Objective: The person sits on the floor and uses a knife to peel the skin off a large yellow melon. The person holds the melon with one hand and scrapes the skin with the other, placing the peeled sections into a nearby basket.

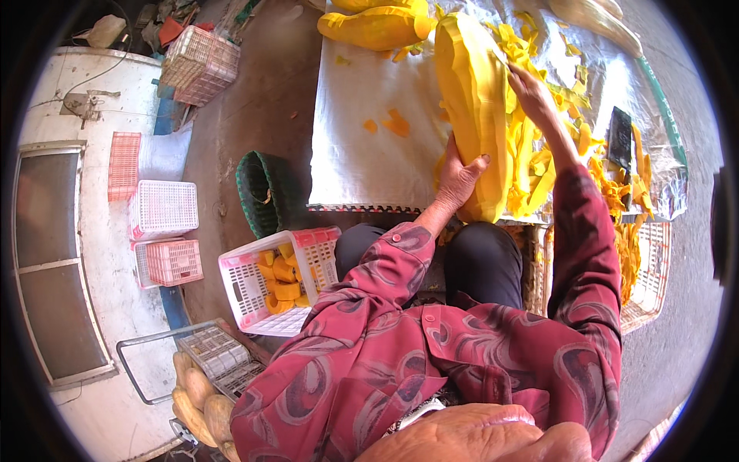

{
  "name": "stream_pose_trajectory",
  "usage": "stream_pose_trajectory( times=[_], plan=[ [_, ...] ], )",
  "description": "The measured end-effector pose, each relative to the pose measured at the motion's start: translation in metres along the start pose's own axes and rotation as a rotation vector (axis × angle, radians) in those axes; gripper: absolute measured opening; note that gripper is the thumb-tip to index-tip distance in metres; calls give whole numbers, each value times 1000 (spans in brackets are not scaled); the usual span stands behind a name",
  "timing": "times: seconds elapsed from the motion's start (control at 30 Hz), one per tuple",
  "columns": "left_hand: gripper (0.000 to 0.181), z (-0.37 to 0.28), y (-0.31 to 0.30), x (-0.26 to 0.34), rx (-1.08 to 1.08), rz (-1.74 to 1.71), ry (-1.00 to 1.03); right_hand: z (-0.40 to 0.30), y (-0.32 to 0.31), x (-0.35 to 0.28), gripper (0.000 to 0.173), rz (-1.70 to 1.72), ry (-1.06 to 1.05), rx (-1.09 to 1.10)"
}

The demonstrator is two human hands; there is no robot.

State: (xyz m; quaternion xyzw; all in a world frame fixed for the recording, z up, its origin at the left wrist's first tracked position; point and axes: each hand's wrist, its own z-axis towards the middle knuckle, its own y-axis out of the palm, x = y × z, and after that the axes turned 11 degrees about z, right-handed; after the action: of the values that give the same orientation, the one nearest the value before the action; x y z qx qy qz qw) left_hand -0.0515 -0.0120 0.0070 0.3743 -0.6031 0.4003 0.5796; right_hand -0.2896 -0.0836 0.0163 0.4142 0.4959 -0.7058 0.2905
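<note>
A large peeled yellow squash [476,115] lies lengthwise across the near edge of a table covered with silvery sheeting [369,161]. My left hand [461,176] grips its near part from the left side, thumb on top. At the squash's upper right side is my right hand [532,95], its fingers closed around a small tool that is mostly hidden; a thin pale edge of it shows against the squash. Yellow peelings [528,167] are heaped along the right side of the squash. More peeled squashes [375,28] lie at the table's far left.
A dark flat blade-like object [620,138] lies among peelings at right. Unpeeled squashes [600,23] rest at the far right. A white crate [260,312] with cut squash pieces [283,277] stands left of my knees, near a green woven basket [252,196]. A crate [655,289] stands below the table's right end.
</note>
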Motion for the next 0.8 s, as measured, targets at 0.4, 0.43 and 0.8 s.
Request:
stream_pose_trajectory(
  times=[0.4,0.43,0.8],
  plan=[
    [76,-3,6,5,22,-27,-30,-40,2,4,42,-94,-35,49],
    [75,-4,2,3,41,-30,-28,-65,8,0,41,-84,33,6],
    [76,0,-3,-4,31,67,0,-217,-4,-36,40,75,414,-85]
  ],
)
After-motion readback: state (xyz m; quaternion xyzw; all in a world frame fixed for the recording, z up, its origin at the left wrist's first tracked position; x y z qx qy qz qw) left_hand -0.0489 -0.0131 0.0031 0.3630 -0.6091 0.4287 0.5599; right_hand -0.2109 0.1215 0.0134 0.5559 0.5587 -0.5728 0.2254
